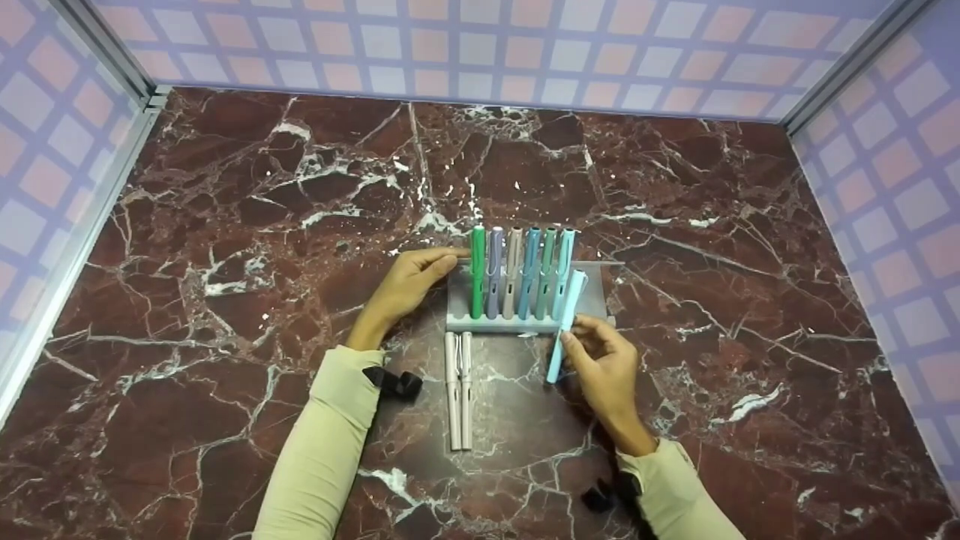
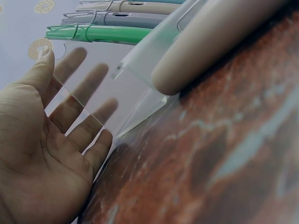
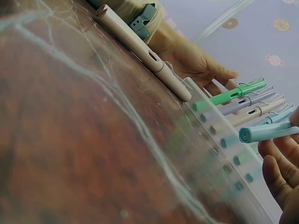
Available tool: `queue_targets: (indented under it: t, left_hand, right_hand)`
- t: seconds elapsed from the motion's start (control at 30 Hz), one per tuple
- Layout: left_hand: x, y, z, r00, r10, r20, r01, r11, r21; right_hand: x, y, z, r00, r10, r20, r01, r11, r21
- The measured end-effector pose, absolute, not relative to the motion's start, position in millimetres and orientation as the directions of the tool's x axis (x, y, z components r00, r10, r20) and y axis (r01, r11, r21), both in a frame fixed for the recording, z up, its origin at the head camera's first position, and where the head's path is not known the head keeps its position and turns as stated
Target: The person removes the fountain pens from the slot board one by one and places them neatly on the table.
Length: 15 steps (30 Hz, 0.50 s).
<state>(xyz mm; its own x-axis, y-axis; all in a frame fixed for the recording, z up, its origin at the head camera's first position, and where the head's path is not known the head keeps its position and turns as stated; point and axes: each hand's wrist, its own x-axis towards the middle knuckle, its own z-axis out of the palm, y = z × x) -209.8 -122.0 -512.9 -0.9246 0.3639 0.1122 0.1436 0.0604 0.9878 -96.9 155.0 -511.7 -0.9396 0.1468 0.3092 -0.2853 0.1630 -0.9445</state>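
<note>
My right hand (image 1: pixel 606 367) pinches a light blue pen (image 1: pixel 567 327) between thumb and fingers, tilted in front of the right end of a clear pen stand (image 1: pixel 459 292). In the right wrist view, the round end of this pen points toward the camera. On the stand, several capped pens lean in a row: a green pen (image 1: pixel 478 270), a purple-grey pen, a beige pen, a blue pen, a grey-green pen and another light blue pen. My left hand (image 1: pixel 409 285) is at the stand's left edge; its fairly straight fingers (image 2: pixel 84 79) show through the clear panel, thumb beside the edge.
Two beige pens (image 1: pixel 459 390) lie side by side on the dark red marbled tabletop (image 1: pixel 262 187), in front of the stand's left half. Checked panels (image 1: pixel 480 52) enclose the back and sides. Black straps with small devices (image 1: pixel 394 383) sit at both wrists.
</note>
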Motion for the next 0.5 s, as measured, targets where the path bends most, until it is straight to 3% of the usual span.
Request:
queue_targets:
  t: [0.5]
  left_hand:
    - [-209.9,-121.7,-511.8,-0.924,0.366,0.111,0.137,0.046,0.990]
  right_hand:
    - [-86.0,129.2,-511.6,-0.971,0.026,0.238,-0.237,0.047,-0.970]
